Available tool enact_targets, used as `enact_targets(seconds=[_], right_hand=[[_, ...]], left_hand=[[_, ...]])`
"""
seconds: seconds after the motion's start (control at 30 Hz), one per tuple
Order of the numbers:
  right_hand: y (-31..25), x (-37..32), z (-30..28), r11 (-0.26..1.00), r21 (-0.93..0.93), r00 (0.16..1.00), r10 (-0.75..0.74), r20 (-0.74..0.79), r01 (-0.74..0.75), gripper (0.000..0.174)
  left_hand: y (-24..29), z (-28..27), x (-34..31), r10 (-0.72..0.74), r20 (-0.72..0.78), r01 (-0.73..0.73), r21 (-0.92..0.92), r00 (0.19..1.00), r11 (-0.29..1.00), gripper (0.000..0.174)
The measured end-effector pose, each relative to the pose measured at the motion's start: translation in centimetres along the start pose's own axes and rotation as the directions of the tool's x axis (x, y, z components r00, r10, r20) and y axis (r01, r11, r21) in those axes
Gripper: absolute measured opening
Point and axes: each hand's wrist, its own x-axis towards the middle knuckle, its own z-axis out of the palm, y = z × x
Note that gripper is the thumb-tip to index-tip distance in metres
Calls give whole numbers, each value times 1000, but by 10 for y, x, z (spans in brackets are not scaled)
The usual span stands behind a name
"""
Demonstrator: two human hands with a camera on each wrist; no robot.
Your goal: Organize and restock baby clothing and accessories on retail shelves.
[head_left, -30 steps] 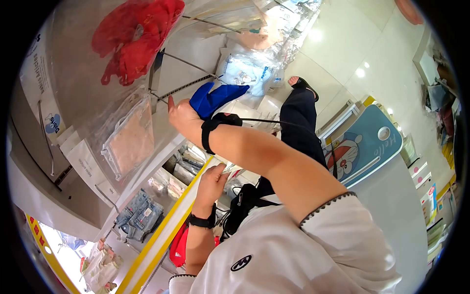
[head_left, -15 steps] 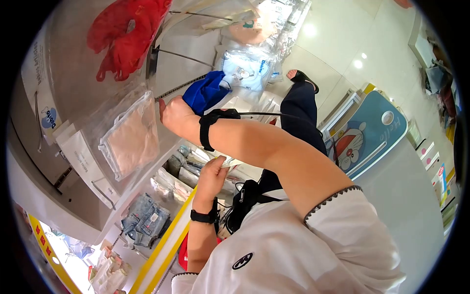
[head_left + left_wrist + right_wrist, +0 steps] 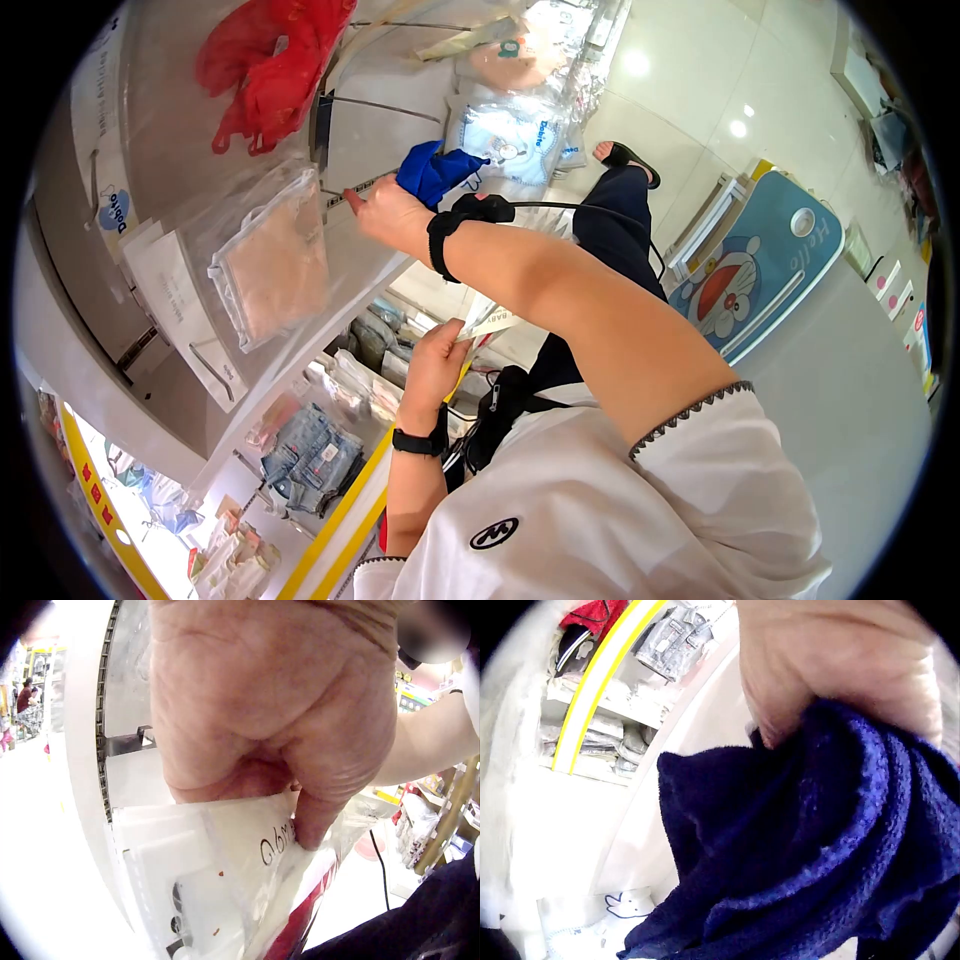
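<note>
A dark blue terry cloth (image 3: 437, 172) is bunched in my right hand (image 3: 393, 215), which wipes close against the white shelf edge in the head view. In the right wrist view the cloth (image 3: 765, 840) hangs in folds below the palm. My left hand (image 3: 434, 372) pinches the top of a clear plastic package (image 3: 490, 318) between thumb and fingers. Handwritten marks and a red strip show on that package (image 3: 225, 862) in the left wrist view. Beside the right hand hangs a bagged peach-coloured garment (image 3: 272, 270).
Metal hooks stick out from the white display wall (image 3: 380, 70), near a red garment (image 3: 270, 70). Packaged blue baby goods (image 3: 510, 140) lie beyond the cloth. Denim shorts (image 3: 312, 455) hang below, beside a yellow-edged shelf strip (image 3: 345, 520). A blue cartoon-printed stool (image 3: 760, 260) stands at right.
My right hand and the blue cloth have shifted slightly right in the head view, and the cloth is more bunched. More of the package in my left hand now shows.
</note>
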Motion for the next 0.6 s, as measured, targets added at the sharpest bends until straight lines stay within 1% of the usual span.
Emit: enact_targets(seconds=[0.03, 0.07, 0.17, 0.2, 0.3, 0.4, 0.5, 0.53, 0.6], right_hand=[[3, -4, 2, 999, -39, 1000, -11, -28, 10, 55], [4, -9, 1, 999, -42, 1000, 1, -22, -2, 55], [2, -6, 2, 972, -219, 990, -59, 130, 86, 54], [2, -7, -1, 991, -131, 984, 3, 177, 20, 55], [8, -8, -7, 998, 54, 981, 33, 190, -44, 56], [1, -20, -17, 996, 77, 992, 29, 121, -38, 57], [-5, -23, -22, 994, 108, 1000, 6, 30, -10, 56], [-11, -20, -15, 995, 103, 1000, -6, -30, 9, 54], [-16, -14, -19, 990, 140, 999, 4, -48, 3, 54]], left_hand=[[-4, 0, 0, 7, 1, -7, -1, 1000, 1000, 12], [-6, 0, -1, 15, 3, -15, -2, 1000, 1000, 12], [-7, 1, -1, 39, -24, -39, -24, 999, 999, 12], [-6, 0, -1, 37, -25, -38, -15, 999, 999, 11], [-10, 1, -4, 23, -28, -24, -49, 999, 999, 11], [-14, 2, -9, 42, -4, -42, -59, 999, 997, 11], [-21, 5, -11, 0, 13, 1, -60, 1000, 998, 12], [-19, 6, -11, 49, -35, -52, -78, 998, 996, 11], [-19, 5, -13, 46, -33, -48, -56, 998, 997, 15]])
